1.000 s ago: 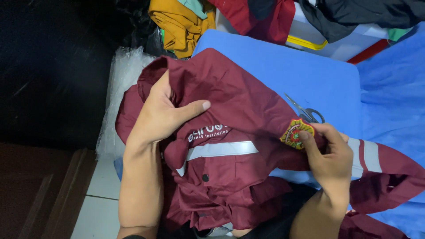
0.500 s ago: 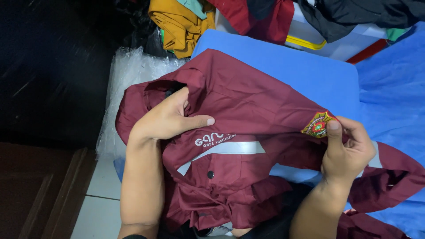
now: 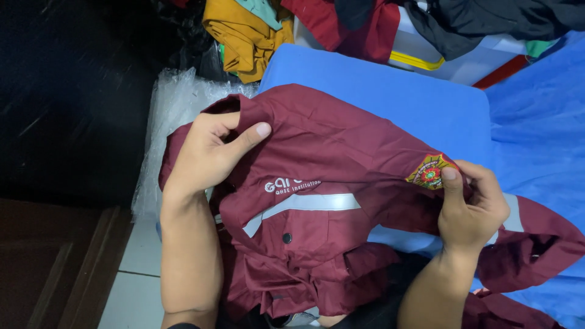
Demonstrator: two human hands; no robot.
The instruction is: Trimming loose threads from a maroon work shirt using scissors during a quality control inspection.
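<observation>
A maroon work jacket (image 3: 329, 140) with grey reflective stripes and white lettering lies across a blue cloth-covered surface (image 3: 426, 103). My left hand (image 3: 210, 155) grips the jacket's collar area, thumb on top of the fabric. My right hand (image 3: 472, 204) pinches the sleeve at a yellow, red and green embroidered patch (image 3: 429, 172), thumb pressed beside the patch. The fabric is pulled fairly taut between both hands. The jacket's lower part bunches toward my lap.
A pile of clothes sits at the back: a mustard garment (image 3: 244, 33), a red one (image 3: 359, 27) and dark ones (image 3: 487, 21). Clear plastic wrap (image 3: 167, 116) lies left of the jacket. A dark floor and a wooden edge (image 3: 73, 268) are at the left.
My right hand has moved right and slightly up with the patch, stretching the sleeve out. My left hand has shifted its grip on the collar, closing its fingers on the fabric.
</observation>
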